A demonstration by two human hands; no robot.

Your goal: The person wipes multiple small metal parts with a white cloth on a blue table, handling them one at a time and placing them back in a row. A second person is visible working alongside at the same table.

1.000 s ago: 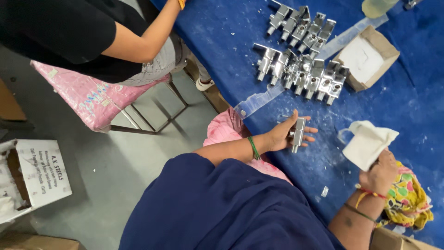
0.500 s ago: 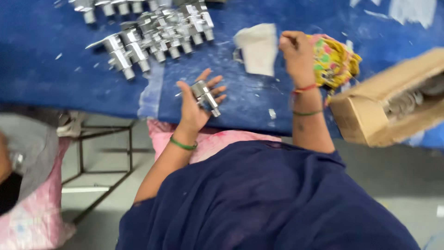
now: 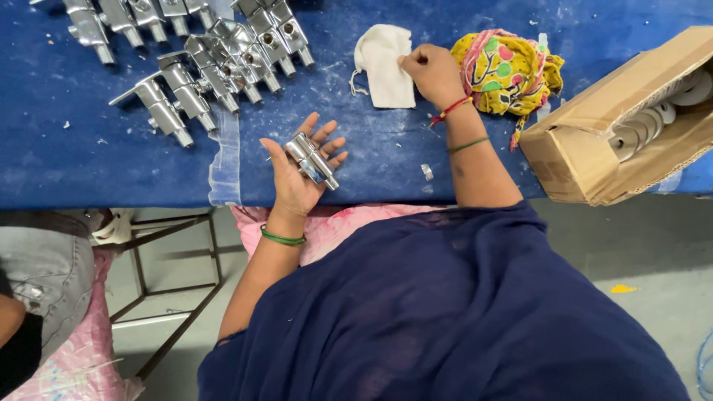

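I saw the left hand [image 3: 297,174] palm up over the near edge of the blue bench [image 3: 89,163], fingers spread, w/ a chrome valve fitting [image 3: 312,161] lying loose across the palm, not gripped. The right hand [image 3: 433,72] was farther in, fingers pinched on the edge of a small white cloth pouch [image 3: 382,65] that lay flat on the bench, its drawstring trailing to the left.

Just right of that hand sat a crumpled yellow rag [image 3: 512,70] w/ red and green spots, touching the wrist area. At the right edge of the bench stood an open brown cardboard box [image 3: 587,152], plain sides, flaps up, tilted; inside I could make out round white and metal parts [image 3: 653,122], kind unclear. Top left, approx a dozen more chrome fittings [image 3: 200,56] were lined up in rows, well apart from the left hand. A strip of clear tape [image 3: 225,152] ran down the bench to its edge, beside the nearest fitting.

Bottom left, another person's grey-clad leg [image 3: 44,267] showed next to a pink-cushioned stool [image 3: 148,289].
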